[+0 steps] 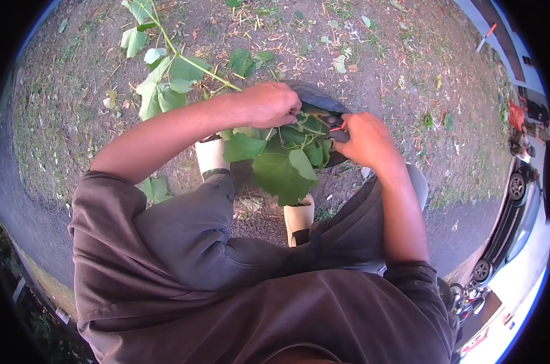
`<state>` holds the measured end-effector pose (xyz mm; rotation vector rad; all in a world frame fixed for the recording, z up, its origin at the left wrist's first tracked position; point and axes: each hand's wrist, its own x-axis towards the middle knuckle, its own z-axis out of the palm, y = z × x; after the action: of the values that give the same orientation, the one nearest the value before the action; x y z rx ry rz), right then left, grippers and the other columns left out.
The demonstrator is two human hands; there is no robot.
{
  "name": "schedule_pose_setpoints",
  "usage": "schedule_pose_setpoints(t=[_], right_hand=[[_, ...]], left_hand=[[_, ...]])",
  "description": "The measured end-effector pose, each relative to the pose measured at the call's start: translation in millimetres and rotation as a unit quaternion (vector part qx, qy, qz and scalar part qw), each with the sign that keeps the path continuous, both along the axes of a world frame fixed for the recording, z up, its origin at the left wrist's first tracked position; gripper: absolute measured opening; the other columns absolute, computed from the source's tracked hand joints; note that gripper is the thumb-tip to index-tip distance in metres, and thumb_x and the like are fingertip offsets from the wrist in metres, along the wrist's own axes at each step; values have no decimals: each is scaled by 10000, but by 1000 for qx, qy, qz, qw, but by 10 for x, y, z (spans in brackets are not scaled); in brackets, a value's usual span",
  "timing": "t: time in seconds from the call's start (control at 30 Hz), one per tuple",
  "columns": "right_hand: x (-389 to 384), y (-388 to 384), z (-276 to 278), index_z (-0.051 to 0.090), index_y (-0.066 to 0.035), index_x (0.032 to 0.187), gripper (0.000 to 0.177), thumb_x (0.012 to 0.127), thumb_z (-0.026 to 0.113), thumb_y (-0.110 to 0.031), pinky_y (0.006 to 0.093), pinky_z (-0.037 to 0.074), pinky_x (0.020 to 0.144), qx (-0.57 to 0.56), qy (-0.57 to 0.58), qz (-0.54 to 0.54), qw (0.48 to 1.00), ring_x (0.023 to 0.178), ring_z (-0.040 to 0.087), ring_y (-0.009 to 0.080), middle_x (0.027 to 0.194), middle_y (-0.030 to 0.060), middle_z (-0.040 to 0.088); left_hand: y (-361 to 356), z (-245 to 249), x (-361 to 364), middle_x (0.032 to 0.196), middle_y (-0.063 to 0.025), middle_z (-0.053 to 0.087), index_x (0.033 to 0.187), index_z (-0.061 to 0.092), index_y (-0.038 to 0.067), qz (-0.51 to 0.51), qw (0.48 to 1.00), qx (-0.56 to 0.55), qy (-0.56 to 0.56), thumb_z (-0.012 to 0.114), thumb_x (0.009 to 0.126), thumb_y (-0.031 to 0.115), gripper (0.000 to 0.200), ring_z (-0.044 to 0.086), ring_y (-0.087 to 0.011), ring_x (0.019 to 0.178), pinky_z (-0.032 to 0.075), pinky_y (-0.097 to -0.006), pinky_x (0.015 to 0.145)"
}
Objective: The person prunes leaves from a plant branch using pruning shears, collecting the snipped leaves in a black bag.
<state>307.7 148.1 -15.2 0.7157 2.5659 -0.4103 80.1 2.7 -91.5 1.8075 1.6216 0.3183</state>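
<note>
A leafy green vine (193, 64) runs from the upper left down to my left hand (272, 106), whose fingers are bent closed around its stem and small shoots. Broad green leaves (281, 173) hang below and between my hands. Behind them lies a dark, bag-like container (317, 97) with its mouth facing up. My right hand (366, 142) pinches the right edge of this container between thumb and fingers. A thin red piece (339, 127) shows by its fingertips; what it belongs to is hidden.
My light-coloured shoes (212, 156) and bent knees are just below the leaves. Bare soil (384, 73) with scattered leaves and dry bits stretches ahead. A loose leaf (156, 189) lies near my left knee. At the far right are a parked car (509, 212) and a motorbike (467, 300).
</note>
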Motion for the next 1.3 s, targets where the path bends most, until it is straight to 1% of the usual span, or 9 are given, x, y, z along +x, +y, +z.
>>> schedule_pose_setpoints(t=[0.1,0.27,0.37,0.53,0.67,0.8,0.9,1.23,1.3], right_hand=[[7,208,92,786,-19,1019,375,767,843,-290,513,593,976,-6,-83,-31,996,1049,754,423,1044,250,780],[71,300,273,796,-54,1067,413,754,819,-321,506,588,956,-83,-97,-25,991,1058,754,417,1047,236,787],[102,306,285,783,-58,1083,431,742,813,-321,508,580,908,-95,-89,-29,991,1009,747,427,1001,231,775],[160,348,469,767,-53,1113,463,727,812,-305,515,570,857,-65,-92,-34,993,950,740,442,935,234,751],[237,104,661,759,-75,1142,441,771,830,-304,512,594,932,-65,-99,10,993,1049,756,410,1053,207,779],[178,-293,414,698,-4,1208,524,792,866,-274,492,617,927,46,-19,49,998,1067,761,391,1115,192,766],[60,-409,239,671,52,1214,562,790,879,-251,475,624,912,53,-41,57,996,1066,767,375,1102,219,763],[41,-265,126,754,2,1073,390,781,878,-225,480,618,911,16,-65,50,997,1046,780,361,1026,219,784],[51,-199,132,763,-24,1113,396,787,856,-229,513,601,925,19,-80,58,995,1028,762,404,980,208,780]], left_hand=[[-48,-15,-118,1060,-180,772,1120,757,50,21,1000,-5,-18,769,995,278,261,743,-360,1082,593,-498,966],[-59,107,-187,1009,-155,746,1114,729,41,49,995,-54,-64,797,977,280,284,749,-333,1029,594,-487,910],[-53,80,-129,1116,-125,740,1120,721,66,56,991,-61,-102,808,963,292,288,711,-355,1117,571,-509,963],[-40,-84,-88,1256,-95,712,1103,738,70,20,996,56,-70,781,975,248,224,711,-354,1147,573,-494,1005],[-27,-160,-102,1237,-90,727,1104,776,80,-5,996,62,-68,761,990,238,195,712,-346,1154,570,-490,1032],[32,-93,-62,1222,-117,738,1071,797,24,-19,996,35,-77,741,1002,178,178,733,-353,1110,584,-485,995],[84,3,19,1188,-116,731,1053,797,23,-27,996,32,-76,751,993,174,169,731,-348,1094,584,-482,988],[-50,31,41,1222,-110,663,1167,718,51,-3,988,129,-82,781,983,251,279,715,-345,1106,592,-490,975],[-124,82,-88,1219,-120,662,1177,713,50,-1,991,127,-45,762,1000,272,288,712,-358,1107,591,-498,978]])
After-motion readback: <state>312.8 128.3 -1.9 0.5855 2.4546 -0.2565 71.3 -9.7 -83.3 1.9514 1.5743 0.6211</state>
